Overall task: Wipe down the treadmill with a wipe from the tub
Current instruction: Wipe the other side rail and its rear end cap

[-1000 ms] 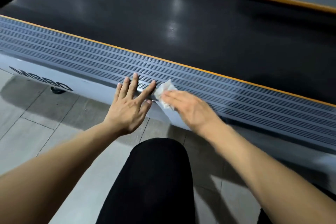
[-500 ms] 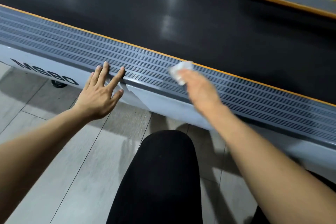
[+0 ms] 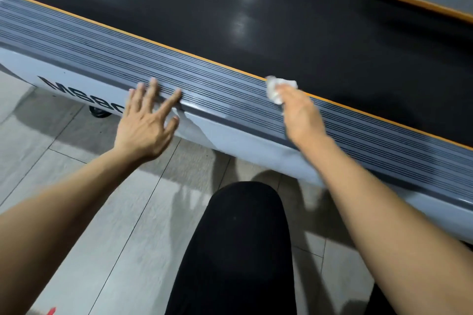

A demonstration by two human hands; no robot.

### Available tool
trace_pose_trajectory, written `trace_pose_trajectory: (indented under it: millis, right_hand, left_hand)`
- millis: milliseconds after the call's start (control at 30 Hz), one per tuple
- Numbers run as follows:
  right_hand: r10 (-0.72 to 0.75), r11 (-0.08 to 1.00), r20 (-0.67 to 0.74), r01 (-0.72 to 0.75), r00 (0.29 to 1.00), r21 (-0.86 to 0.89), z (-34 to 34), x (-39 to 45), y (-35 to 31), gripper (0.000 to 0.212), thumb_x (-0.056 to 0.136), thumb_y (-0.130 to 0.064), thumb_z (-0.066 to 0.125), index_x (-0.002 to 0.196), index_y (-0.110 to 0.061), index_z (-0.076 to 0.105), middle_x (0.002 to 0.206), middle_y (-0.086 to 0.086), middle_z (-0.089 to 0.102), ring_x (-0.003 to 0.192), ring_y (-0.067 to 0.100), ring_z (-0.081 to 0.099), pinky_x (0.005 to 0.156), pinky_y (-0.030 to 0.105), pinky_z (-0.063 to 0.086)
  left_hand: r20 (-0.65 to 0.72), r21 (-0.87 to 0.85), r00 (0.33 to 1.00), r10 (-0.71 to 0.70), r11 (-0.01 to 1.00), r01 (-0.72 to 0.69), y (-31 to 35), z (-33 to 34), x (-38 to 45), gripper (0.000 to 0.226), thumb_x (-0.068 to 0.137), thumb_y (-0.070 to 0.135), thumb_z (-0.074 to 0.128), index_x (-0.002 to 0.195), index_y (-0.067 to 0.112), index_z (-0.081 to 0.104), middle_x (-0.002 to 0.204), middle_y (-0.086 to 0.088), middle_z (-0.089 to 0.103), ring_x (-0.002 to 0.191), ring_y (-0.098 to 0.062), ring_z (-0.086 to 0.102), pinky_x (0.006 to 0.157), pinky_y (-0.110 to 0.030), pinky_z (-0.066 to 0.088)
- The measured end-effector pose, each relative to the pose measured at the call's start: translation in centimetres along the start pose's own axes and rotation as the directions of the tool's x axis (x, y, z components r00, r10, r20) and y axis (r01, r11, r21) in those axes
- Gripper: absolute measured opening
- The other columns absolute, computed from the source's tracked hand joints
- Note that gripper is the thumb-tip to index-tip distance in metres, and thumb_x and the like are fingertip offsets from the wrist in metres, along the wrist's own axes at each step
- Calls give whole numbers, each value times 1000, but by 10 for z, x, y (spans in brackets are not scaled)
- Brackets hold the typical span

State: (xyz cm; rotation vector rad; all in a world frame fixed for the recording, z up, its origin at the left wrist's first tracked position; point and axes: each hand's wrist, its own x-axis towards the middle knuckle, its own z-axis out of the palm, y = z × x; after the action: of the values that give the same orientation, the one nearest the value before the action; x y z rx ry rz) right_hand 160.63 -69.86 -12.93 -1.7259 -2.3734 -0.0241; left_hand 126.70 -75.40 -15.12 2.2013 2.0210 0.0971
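The right hand (image 3: pixel 302 112) presses a crumpled white wipe (image 3: pixel 277 89) onto the treadmill (image 3: pixel 230 89) side rail beside its orange edge (grip on it blurred). The left hand (image 3: pixel 146 123) rests flat, fingers spread wide, on the rail's near edge.

Below us we see a floor of pale grey tiles (image 3: pixel 84 225) with thin dark joints. A knee in black cloth (image 3: pixel 243 245) rises from the bottom edge, over those tiles. At the lower left we make out a small red mark (image 3: pixel 51 311) on the floor.
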Motion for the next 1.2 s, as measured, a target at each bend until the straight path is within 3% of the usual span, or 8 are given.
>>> trace_pose_trajectory:
  millis: [167,300,500,600,700,833,1033,1200]
  right_hand:
    - [7,956,-30,2,1000,295,15,13,-46,35,100,-39,46,101,-10,66,107,-2,66,106,13,59,100,40,39]
    - [-294,909,34,268,955,319,28,2,-108,59,97,8,49,150,-17,48,156,3,45,143,22,42,118,38,33]
    - [37,983,3,-37,999,180,22,57,-40,39,100,-19,46,136,-29,59,140,-5,58,127,16,51,107,30,40]
    - [-141,942,51,119,989,313,19,43,-99,29,100,-31,53,125,-33,67,131,-6,64,120,16,56,100,31,44]
    - [-427,873,38,402,903,275,41,25,-137,57,95,5,55,149,-16,49,154,5,47,142,23,44,116,37,35]
    - [-271,950,47,259,962,174,36,80,-85,43,100,-21,46,141,-30,55,146,-3,56,130,24,54,108,43,46]
    - [-392,913,239,407,889,-19,5,126,-74,32,78,12,54,88,-19,49,82,6,60,79,36,59,61,38,33]
    - [-483,855,-37,481,875,195,-3,127,-45,51,77,15,55,115,-14,71,114,5,72,101,28,62,88,37,53]
  left_hand:
    - [60,-75,998,20,997,-16,-28,1,7,64,104,59,25,155,54,-13,165,-12,-26,152,-31,-23,126,-50,-2]
    - [60,-91,998,18,996,-13,-28,2,7,67,105,55,29,154,54,-16,163,-9,-31,152,-29,-27,127,-50,-2]
    - [44,-119,999,21,993,-16,-27,4,8,67,105,53,31,154,54,-16,163,-7,-34,150,-28,-30,123,-43,-10]
    - [41,-120,999,23,993,-18,-27,5,8,67,105,53,30,153,55,-17,162,-7,-35,150,-29,-31,122,-41,-12]
    - [55,-116,998,20,993,-13,-28,2,9,66,105,54,27,153,53,-18,162,-8,-35,150,-29,-31,124,-44,-9]
    - [96,-66,995,35,997,-29,-23,-7,10,64,101,62,15,153,52,-21,162,-13,-33,150,-33,-28,126,-46,-8]
    - [71,-30,997,16,999,-14,-22,-6,6,65,98,63,10,152,51,-24,162,-15,-33,150,-34,-28,126,-45,-11]
    - [9,-66,1000,28,997,-27,-25,3,7,65,93,67,1,151,52,-25,162,-11,-33,149,-31,-31,121,-41,-17]
